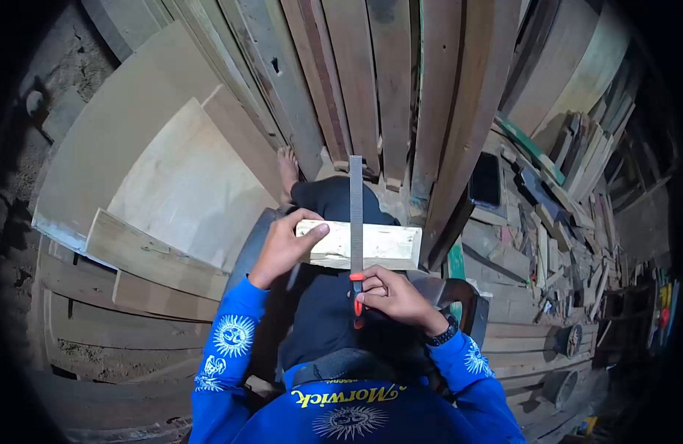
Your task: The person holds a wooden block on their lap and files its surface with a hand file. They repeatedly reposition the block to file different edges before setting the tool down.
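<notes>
A short pale wood block (395, 246) lies crosswise over my lap. My left hand (288, 243) grips its left end, thumb on the upper face and fingers around the far edge. In my right hand (389, 292) is the red and black handle of a long flat rasp (356, 207). The rasp's grey toothed blade points away from me and crosses over the middle of the block, reaching well past its far edge. My right fingers wrap the handle just below the block's near side.
Long planks (341, 81) stand ahead of my knees. Plywood sheets (186, 177) and boards lean at the left. To the right, a phone (486, 180) lies among wood offcuts (552, 229). My bare foot (288, 167) rests near the planks.
</notes>
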Tool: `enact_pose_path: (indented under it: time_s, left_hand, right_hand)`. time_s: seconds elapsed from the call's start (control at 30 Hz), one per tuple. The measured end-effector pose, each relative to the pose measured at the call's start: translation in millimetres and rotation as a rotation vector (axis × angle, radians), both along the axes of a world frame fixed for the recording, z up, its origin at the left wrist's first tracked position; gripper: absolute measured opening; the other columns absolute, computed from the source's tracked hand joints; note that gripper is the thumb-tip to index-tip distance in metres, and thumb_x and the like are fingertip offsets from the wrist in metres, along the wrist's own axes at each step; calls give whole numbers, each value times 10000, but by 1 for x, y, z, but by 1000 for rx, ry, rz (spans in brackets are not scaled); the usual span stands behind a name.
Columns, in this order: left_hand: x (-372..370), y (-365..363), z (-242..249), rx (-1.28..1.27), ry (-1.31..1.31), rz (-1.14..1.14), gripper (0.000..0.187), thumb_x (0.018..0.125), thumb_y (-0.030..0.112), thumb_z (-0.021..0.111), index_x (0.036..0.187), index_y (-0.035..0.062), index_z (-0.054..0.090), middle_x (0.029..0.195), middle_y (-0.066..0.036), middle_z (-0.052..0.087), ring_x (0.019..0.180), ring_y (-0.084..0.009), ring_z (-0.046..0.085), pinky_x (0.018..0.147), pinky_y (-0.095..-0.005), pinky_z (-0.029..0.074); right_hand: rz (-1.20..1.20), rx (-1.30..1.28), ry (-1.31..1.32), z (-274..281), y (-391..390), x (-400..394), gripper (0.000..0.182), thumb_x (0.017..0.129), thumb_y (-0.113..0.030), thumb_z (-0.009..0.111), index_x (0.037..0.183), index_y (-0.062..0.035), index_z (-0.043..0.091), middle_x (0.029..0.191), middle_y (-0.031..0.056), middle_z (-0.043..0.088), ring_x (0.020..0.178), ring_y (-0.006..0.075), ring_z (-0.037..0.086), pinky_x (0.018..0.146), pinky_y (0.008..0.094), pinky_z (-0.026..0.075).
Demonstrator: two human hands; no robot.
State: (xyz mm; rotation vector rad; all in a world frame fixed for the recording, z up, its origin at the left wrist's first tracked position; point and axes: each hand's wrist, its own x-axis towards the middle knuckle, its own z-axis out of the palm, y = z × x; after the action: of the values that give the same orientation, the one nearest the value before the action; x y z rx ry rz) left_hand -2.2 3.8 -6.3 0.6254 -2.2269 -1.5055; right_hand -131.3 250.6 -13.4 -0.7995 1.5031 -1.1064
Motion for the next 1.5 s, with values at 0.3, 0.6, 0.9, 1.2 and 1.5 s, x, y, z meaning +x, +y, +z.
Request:
enact_pose_path:
  time_s: [0.3,0.6,0.9,1.2,1.5]
  left_hand:
    - [-1,4,7,102,-60,5,307,961,282,779,1076,3,722,918,-110,763,878,-137,702,800,-326,555]
    - [0,3,3,120,-51,12,314,958,286,785,1076,2,722,887,-78,748,838,-115,671,770,-312,542]
    - [0,4,6,78,-43,12,319,963,294,778,1063,-4,719,900,-85,751,853,-118,674,779,-316,544]
    - [1,3,5,93,-50,22,318,958,287,782,1080,0,723,911,-122,768,850,-151,709,784,-334,556]
    - [1,1,3,64,-26,29,351,948,339,792,1074,17,733,903,-131,770,867,-193,740,788,-350,566]
  right_hand:
    - [-49,-139,109,1,4,6,333,931,-107,795,1171,19,601,1008,137,761,956,188,753,864,320,595]
    - [53,35,53,16,10,-3,371,955,-119,782,1250,18,604,1065,97,739,1028,171,734,942,329,590]
    - [71,6,80,6,8,10,316,965,-61,749,1246,-9,614,1024,50,724,984,118,715,890,288,582]
    - [76,10,42,6,9,13,350,943,-48,767,1247,21,609,1058,145,761,1013,185,750,869,309,600]
    - [54,-11,69,-5,9,20,343,958,-57,757,1259,-9,600,1026,125,777,1017,157,735,885,324,570]
